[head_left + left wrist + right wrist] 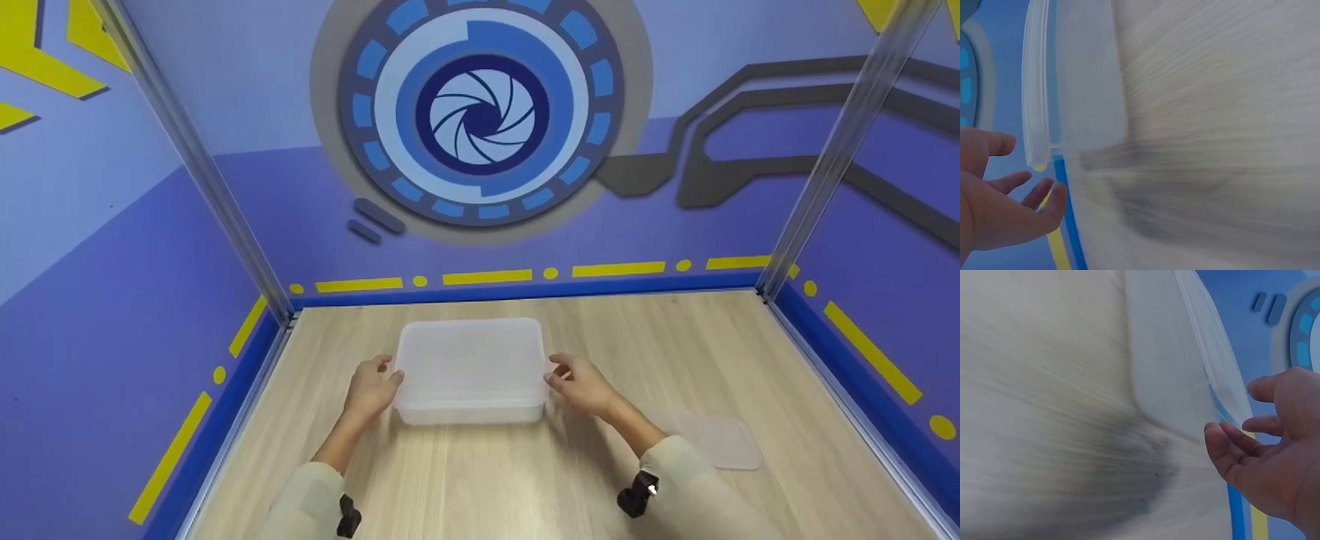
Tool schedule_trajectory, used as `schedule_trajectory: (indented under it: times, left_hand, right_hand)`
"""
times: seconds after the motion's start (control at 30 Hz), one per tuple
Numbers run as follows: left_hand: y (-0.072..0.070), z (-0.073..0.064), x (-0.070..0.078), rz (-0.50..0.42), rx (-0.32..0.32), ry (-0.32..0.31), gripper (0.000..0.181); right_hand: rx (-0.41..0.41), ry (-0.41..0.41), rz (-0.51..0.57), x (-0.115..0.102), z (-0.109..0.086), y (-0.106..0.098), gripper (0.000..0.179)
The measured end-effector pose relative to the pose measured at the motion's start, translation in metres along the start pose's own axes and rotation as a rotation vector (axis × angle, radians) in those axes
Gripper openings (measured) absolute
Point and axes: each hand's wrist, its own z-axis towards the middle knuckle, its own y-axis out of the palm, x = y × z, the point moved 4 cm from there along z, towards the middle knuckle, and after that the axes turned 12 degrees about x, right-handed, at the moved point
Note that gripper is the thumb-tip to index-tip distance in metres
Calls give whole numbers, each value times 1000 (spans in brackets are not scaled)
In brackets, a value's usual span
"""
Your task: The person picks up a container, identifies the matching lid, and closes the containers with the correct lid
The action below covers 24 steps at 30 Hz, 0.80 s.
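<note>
A translucent plastic storage box (469, 415) stands on the table, its whitish lid (471, 360) lying over the top. My left hand (373, 388) is at the box's left side, thumb close to the lid's edge. In the left wrist view this hand (1008, 197) has loosely bent fingers with a gap to the box. At the opposite side is my right hand (581, 384), its fingertips near the lid's rim. The right wrist view shows the right hand (1275, 450) with relaxed, spread fingers; whether a fingertip touches the box I cannot tell.
A thin, clear, rounded-corner plastic sheet or lid (731, 444) lies on the wooden table (480, 480) at right, partly behind the right sleeve. Printed blue panels (247, 202) and metal posts (817, 150) border the table at the back and sides.
</note>
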Motion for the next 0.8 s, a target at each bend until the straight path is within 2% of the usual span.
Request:
schedule_trajectory:
  times: [0.17, 0.37, 0.5, 0.63, 0.8]
  left_hand:
    - [0, -3, 25, 65, 44, 197, 50]
    - [11, -16, 51, 78, -33, 361, 57]
    - [19, -24, 60, 142, -84, 438, 65]
    - [23, -28, 68, 231, -80, 507, 72]
    - [26, -30, 76, 324, -80, 536, 77]
  right_hand:
    - [-10, -119, -76, -4, -2, -16, 47]
    - [-32, -216, -93, -8, -10, -31, 55]
    - [-36, -230, -113, -12, -17, -38, 61]
    - [-16, -253, -193, -17, -19, -45, 69]
    - [36, -309, -304, -22, -21, -52, 79]
